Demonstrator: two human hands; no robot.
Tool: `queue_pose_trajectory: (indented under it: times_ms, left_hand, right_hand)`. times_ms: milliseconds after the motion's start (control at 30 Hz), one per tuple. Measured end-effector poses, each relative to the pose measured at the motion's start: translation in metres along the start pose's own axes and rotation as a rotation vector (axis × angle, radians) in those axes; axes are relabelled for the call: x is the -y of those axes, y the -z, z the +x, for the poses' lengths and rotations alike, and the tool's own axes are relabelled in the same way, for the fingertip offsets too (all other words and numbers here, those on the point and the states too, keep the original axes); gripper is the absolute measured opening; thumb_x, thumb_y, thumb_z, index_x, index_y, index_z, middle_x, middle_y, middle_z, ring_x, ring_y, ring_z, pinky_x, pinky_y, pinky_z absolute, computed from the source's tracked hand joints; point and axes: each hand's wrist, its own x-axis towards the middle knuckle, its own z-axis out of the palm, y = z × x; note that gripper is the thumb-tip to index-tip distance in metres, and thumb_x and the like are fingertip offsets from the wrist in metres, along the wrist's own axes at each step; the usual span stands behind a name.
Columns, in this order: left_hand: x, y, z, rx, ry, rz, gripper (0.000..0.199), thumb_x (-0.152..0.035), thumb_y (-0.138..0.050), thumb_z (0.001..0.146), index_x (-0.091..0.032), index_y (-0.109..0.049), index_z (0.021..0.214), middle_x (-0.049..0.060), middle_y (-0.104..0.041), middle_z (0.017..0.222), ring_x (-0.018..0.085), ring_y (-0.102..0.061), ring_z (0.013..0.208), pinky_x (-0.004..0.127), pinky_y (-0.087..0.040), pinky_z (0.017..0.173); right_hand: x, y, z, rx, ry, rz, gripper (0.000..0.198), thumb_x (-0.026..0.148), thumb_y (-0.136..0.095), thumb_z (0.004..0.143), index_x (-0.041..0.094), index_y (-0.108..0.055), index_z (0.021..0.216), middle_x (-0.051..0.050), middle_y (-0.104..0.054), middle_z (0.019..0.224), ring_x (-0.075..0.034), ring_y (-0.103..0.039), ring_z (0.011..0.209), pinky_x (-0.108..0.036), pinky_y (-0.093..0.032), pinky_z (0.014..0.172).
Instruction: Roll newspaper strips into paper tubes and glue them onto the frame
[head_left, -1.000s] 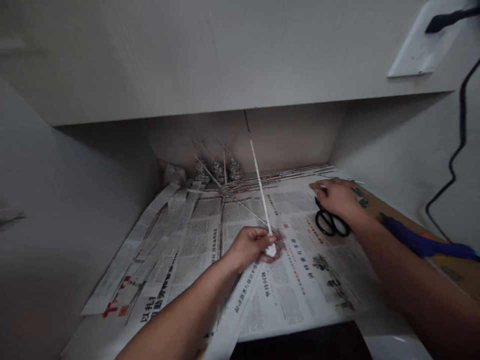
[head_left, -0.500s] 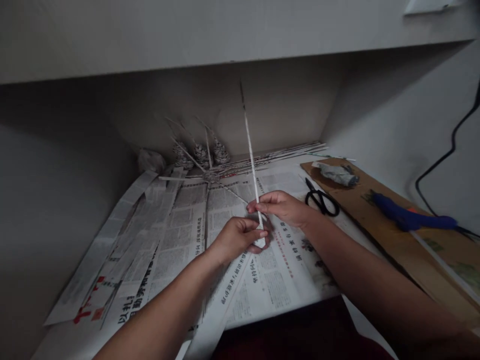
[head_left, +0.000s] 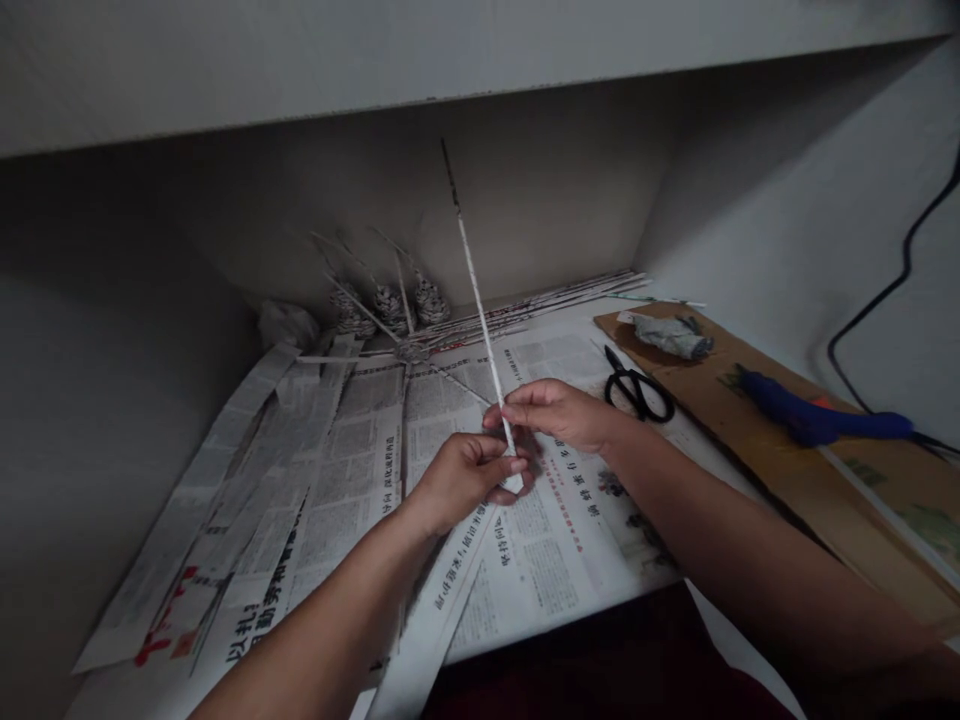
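A thin rolled newspaper tube [head_left: 480, 312], white with a dark tip, stands up between my hands, leaning slightly left. My right hand [head_left: 561, 412] pinches its lower part between thumb and fingers. Just below, my left hand [head_left: 463, 482] is closed on the tube's bottom end, where a flat newspaper strip [head_left: 442, 600] runs into it and trails down toward me. Some of my fingertips are hidden behind the paper. Beneath my hands lie newspaper sheets [head_left: 547, 560] on the table.
Cut newspaper strips [head_left: 247, 480] lie at left. Behind stand several woven cone shapes [head_left: 388, 310] and a spoked paper piece [head_left: 411, 350], beside a bundle of paper sticks [head_left: 540, 303]. Black scissors [head_left: 637, 393], a crumpled grey bundle [head_left: 671, 336] and a blue glue gun [head_left: 817, 410] on cardboard [head_left: 720, 430] are at right.
The tube's top has tilted left in view, and the whole scene has shifted slightly left and up. Both hands keep their hold on the tube.
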Motion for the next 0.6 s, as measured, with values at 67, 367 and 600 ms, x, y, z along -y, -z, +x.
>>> queue_pose_trajectory:
  times_ms: [67, 367, 600]
  left_hand:
    - [0.0019, 0.0007, 0.0010, -0.001, 0.005, -0.001, 0.027, -0.036, -0.070, 0.071, -0.012, -0.070, 0.084, 0.010, -0.068, 0.083, 0.018, -0.062, 0.077, 0.031, -0.054, 0.065]
    - [0.0025, 0.0009, -0.0004, 0.002, -0.001, -0.004, 0.027, -0.035, -0.069, 0.072, -0.013, -0.071, 0.088, 0.010, -0.068, 0.086, 0.019, -0.063, 0.079, 0.033, -0.055, 0.067]
    - [0.0021, 0.0002, -0.0017, 0.026, 0.001, 0.022, 0.030, -0.036, -0.068, 0.073, -0.013, -0.071, 0.091, 0.010, -0.069, 0.085, 0.019, -0.063, 0.079, 0.032, -0.055, 0.067]
  right_hand:
    - [-0.0020, 0.0012, 0.0011, -0.038, 0.022, -0.010, 0.033, 0.044, -0.067, 0.075, 0.013, -0.069, 0.086, -0.001, -0.063, 0.064, -0.009, -0.055, 0.053, -0.021, -0.041, 0.049]
    - [0.0000, 0.0001, 0.0013, -0.063, 0.040, -0.041, 0.033, 0.044, -0.066, 0.075, 0.015, -0.070, 0.092, -0.004, -0.067, 0.082, -0.008, -0.054, 0.057, -0.022, -0.041, 0.051]
    - [0.0017, -0.0025, 0.0019, -0.173, 0.051, 0.011, 0.030, 0.041, -0.073, 0.067, 0.013, -0.065, 0.074, 0.001, -0.059, 0.063, -0.007, -0.049, 0.053, -0.020, -0.037, 0.049]
